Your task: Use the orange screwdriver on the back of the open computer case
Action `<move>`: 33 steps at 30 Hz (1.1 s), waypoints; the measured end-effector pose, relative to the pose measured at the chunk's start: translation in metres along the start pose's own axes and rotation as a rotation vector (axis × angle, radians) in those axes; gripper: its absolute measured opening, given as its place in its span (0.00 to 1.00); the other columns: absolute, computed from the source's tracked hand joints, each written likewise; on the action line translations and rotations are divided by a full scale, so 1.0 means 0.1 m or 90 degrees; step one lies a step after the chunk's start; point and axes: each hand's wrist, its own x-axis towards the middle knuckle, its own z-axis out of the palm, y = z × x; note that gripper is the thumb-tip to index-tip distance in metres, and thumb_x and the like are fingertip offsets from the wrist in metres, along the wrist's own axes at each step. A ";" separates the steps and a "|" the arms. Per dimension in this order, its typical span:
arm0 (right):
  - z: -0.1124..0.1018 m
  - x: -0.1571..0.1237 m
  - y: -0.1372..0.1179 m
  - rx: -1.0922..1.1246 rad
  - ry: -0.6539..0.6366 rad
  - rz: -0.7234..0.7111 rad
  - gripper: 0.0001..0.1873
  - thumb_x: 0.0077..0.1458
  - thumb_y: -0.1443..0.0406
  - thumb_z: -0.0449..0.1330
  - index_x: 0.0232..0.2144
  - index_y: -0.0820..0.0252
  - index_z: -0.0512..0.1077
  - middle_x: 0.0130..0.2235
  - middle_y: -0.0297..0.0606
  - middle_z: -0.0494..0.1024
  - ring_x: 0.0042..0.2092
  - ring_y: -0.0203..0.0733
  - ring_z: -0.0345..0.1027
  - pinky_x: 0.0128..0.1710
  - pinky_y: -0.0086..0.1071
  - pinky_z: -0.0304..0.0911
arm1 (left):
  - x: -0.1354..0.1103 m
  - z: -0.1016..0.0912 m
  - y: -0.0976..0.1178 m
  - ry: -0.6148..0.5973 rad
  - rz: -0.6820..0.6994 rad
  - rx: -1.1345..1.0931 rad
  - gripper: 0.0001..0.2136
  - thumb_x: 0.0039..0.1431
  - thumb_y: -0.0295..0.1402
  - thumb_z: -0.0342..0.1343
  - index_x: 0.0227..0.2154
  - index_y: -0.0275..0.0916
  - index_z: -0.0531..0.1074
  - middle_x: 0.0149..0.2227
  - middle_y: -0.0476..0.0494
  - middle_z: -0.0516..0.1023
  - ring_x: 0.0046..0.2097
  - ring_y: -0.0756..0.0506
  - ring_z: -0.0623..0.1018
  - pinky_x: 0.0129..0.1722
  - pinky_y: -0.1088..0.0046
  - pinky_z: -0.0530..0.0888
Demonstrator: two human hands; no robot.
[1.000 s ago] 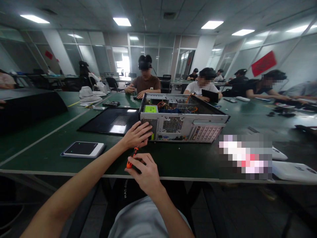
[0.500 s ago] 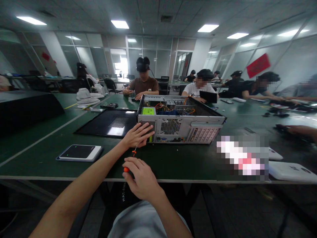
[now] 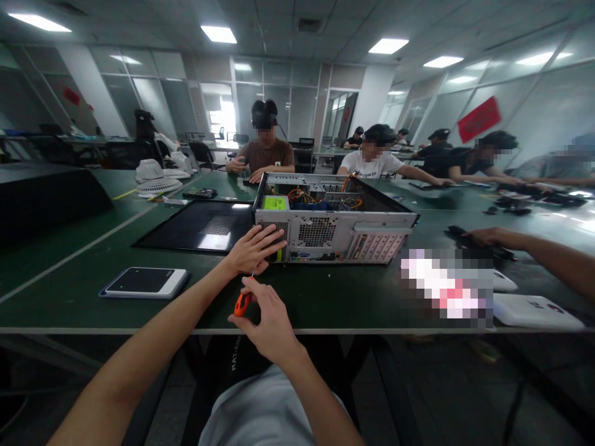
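An opened desktop computer case (image 3: 341, 218) lies on the green table with its metal back panel facing me. Inside it are coloured cables and a box with a bright yellow-green label (image 3: 275, 203). My left hand (image 3: 253, 249) rests with outstretched fingers against the left end of that panel. Just below it, my right hand (image 3: 274, 325) is closed on the orange handle of a screwdriver (image 3: 241, 303). The thin shaft points up toward the panel's lower left corner; its tip is hidden by my left hand.
A black side panel (image 3: 171, 232) lies left of the case, with a white-edged device (image 3: 147, 282) nearer me. White fans (image 3: 155, 179) stand farther back. On the right are a white device (image 3: 534, 311) and a co-worker's hand (image 3: 488, 236). Other people sit across the table.
My right hand has shifted its fingers around the screwdriver, and more of the orange handle shows. My left hand stays on the case. A co-worker's hand has reached farther in from the right.
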 end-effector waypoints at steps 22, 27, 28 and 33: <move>-0.09 0.02 -0.10 0.067 -0.025 0.058 0.15 0.58 0.62 0.68 0.47 0.56 0.75 0.54 0.45 0.68 0.55 0.47 0.71 0.56 0.39 0.70 | -0.01 0.04 0.02 -0.002 -0.006 0.018 0.34 0.59 0.32 0.53 0.69 0.42 0.61 0.72 0.41 0.60 0.73 0.37 0.57 0.73 0.55 0.47; -0.04 0.03 -0.05 0.046 0.002 0.049 0.16 0.54 0.65 0.72 0.45 0.56 0.76 0.48 0.41 0.73 0.49 0.45 0.72 0.52 0.39 0.70 | 0.00 0.02 0.03 0.026 -0.009 0.005 0.34 0.56 0.30 0.53 0.68 0.42 0.63 0.71 0.41 0.62 0.73 0.37 0.58 0.73 0.55 0.49; -0.04 0.03 -0.05 0.042 0.000 0.047 0.19 0.52 0.66 0.73 0.46 0.56 0.75 0.47 0.41 0.75 0.49 0.46 0.72 0.53 0.40 0.70 | 0.01 0.01 0.03 0.035 -0.007 0.004 0.33 0.56 0.30 0.53 0.68 0.41 0.64 0.71 0.41 0.63 0.73 0.37 0.58 0.73 0.55 0.49; -0.05 0.04 -0.05 0.022 -0.011 0.033 0.15 0.49 0.67 0.75 0.39 0.55 0.77 0.51 0.42 0.77 0.52 0.48 0.71 0.55 0.43 0.68 | 0.02 -0.02 0.03 0.057 0.000 0.007 0.33 0.55 0.29 0.53 0.66 0.40 0.66 0.70 0.40 0.64 0.73 0.38 0.59 0.73 0.55 0.50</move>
